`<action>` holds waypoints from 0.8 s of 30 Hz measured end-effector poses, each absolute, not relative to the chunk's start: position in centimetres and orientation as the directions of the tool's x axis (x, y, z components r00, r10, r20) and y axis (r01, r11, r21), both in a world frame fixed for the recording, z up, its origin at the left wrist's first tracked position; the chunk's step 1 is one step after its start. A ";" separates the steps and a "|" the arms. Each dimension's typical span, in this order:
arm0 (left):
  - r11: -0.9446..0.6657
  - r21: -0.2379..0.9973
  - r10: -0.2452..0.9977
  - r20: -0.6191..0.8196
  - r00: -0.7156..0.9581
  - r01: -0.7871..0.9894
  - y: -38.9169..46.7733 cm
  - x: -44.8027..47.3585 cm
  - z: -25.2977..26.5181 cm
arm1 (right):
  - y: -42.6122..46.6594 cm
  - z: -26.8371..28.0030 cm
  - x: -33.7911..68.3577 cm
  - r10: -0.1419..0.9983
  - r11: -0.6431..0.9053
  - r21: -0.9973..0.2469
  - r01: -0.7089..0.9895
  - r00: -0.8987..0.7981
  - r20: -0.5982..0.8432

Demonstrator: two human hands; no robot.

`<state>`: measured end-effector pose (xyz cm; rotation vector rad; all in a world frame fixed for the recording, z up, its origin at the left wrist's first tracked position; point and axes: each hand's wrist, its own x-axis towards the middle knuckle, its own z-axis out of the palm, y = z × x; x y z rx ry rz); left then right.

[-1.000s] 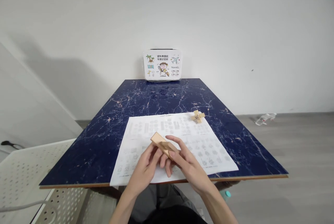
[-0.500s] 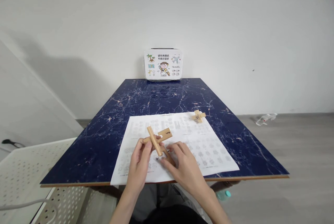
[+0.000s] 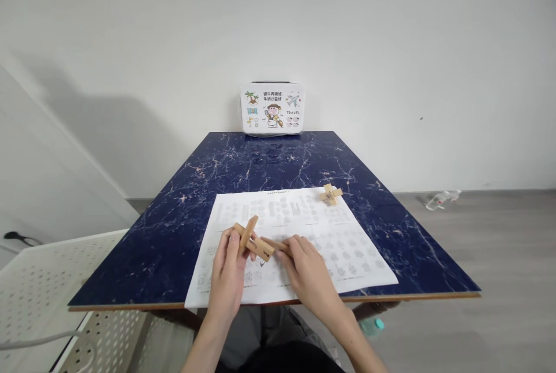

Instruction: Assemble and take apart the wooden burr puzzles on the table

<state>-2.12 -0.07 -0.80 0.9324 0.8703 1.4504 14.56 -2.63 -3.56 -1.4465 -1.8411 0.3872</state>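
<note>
My left hand (image 3: 228, 274) is closed on crossed wooden puzzle pieces (image 3: 261, 249), one flat bar slotted through another, with a dark mark on the near end. My right hand (image 3: 309, 273) pinches a separate wooden puzzle piece (image 3: 274, 243), whose tip lies close to the crossed pieces; whether they touch I cannot tell. Under both hands lies a white printed sheet (image 3: 369, 263) covered in small diagrams. At the sheet's far right corner sits an assembled wooden cross puzzle (image 3: 330, 194) with a dark mark on it.
The blue marbled table (image 3: 269, 170) carries a white cartoon-printed case (image 3: 273, 108) at its far edge, against the wall. A white perforated rack (image 3: 47, 269) stands at the left. On the floor are a clear plastic bottle (image 3: 442, 199) and a teal-capped bottle (image 3: 372, 325).
My left hand has turned the crossed pieces, so the marked end now points toward the lower right. The piece in my right hand has swung to lie flatter, pointing left.
</note>
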 end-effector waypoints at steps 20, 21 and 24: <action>-0.037 0.989 0.995 0.049 0.082 -0.146 -0.1 -1.8 -0.8 | -3.0 -2.0 16.7 0.988 0.155 -0.971 -0.184 0.058 0.147; -0.045 0.993 0.992 0.057 0.112 -0.107 -0.1 -1.8 -0.9 | -3.2 -2.0 16.8 0.989 0.150 -0.966 -0.211 0.018 0.149; -0.043 0.999 0.984 0.047 0.171 -0.024 -0.1 -1.9 -1.0 | -3.5 -1.9 17.0 0.984 0.118 -0.943 -0.312 -0.093 0.153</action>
